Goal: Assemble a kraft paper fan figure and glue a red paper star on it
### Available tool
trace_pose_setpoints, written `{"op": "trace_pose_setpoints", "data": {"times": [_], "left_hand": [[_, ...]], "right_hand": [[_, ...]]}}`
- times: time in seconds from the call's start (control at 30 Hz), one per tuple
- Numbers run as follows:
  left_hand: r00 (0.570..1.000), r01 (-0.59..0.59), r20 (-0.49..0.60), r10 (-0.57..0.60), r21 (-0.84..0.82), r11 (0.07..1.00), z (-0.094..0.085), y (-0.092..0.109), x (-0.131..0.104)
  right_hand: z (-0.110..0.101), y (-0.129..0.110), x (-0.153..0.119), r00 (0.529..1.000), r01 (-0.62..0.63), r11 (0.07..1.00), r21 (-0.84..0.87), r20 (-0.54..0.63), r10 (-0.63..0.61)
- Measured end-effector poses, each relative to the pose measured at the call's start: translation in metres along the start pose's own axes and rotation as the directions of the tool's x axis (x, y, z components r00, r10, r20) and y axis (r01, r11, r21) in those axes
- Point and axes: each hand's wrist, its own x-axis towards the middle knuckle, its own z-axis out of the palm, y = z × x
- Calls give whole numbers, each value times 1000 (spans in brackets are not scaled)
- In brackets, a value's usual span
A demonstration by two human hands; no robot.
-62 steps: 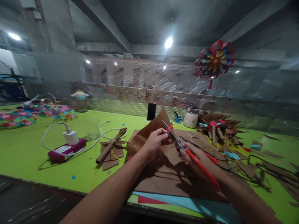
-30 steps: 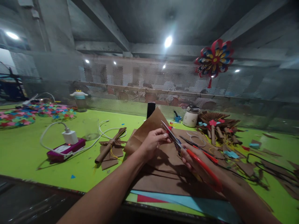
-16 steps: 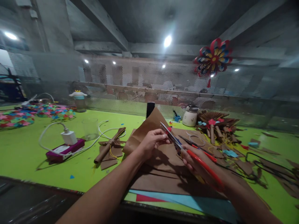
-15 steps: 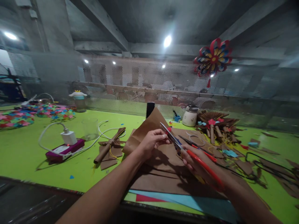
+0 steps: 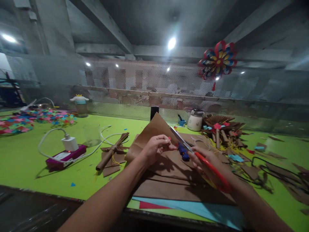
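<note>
My left hand [image 5: 154, 149] is closed in a pinch on a small red paper piece [image 5: 169, 138], above brown paper. My right hand [image 5: 204, 162] is wrapped round a pair of scissors [image 5: 213, 170] with red handles, blades pointing up and left. Just left of my right fingers is a small dark blue object [image 5: 183, 152]; its kind, and whether the hand touches it, I cannot tell. Under both hands lies a stack of brown paper [image 5: 164, 187], and one sheet [image 5: 154, 127] curls up behind my left hand.
Left of the paper are a rolled brown paper piece [image 5: 112, 151] with yellow string, a clear cup [image 5: 91, 135] and a purple power strip [image 5: 65, 158] with a white cable. Brown paper fans [image 5: 220, 124], scraps and black cord [image 5: 263, 167] lie right. A white jar [image 5: 195, 120] stands behind.
The scissors and my right hand have shifted slightly right, away from my left hand. More of the blue object shows between them. My left hand keeps its pinch.
</note>
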Motion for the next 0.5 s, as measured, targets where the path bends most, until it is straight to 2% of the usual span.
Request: {"op": "trace_pose_setpoints", "data": {"times": [0.07,0.13,0.23,0.3,0.43,0.5], "left_hand": [[1000,6,-13,-5,21,1000,1,0,0],[999,7,-44,-4,50,999,2,-2,0],[997,11,-78,-3,99,995,3,-4,2],[997,11,-81,-1,127,992,2,-6,2],[996,4,-84,10,159,987,1,-8,4],[994,8,-108,11,177,984,0,-10,6]], "right_hand": [[-6,1,7,995,23,997,-70,-95,-29],[-17,6,15,976,70,975,-209,-186,-110],[-39,16,26,934,81,864,-497,-264,-240],[-55,24,35,923,-2,759,-651,-293,-249],[-82,41,58,922,-192,573,-796,-346,-171],[-92,48,71,921,-218,543,-811,-355,-162]]}}
